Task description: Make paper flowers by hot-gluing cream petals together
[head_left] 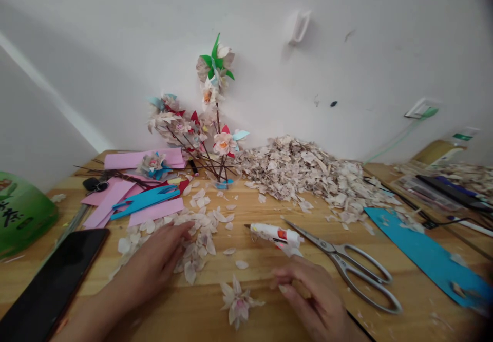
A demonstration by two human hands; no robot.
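My left hand lies on the wooden table, its fingers reaching into a scatter of pale loose petals; the fingertips rest among them and I cannot make out a petal pinched between them. My right hand is low at the front, fingers curled together beside the handle of a white glue gun, which lies on its side. A small finished petal flower sits on the table between my two hands.
Steel scissors lie right of the glue gun. A big heap of petal scraps sits by the wall beside a flower branch arrangement. Pink paper strips, blue sheet, black phone, green object.
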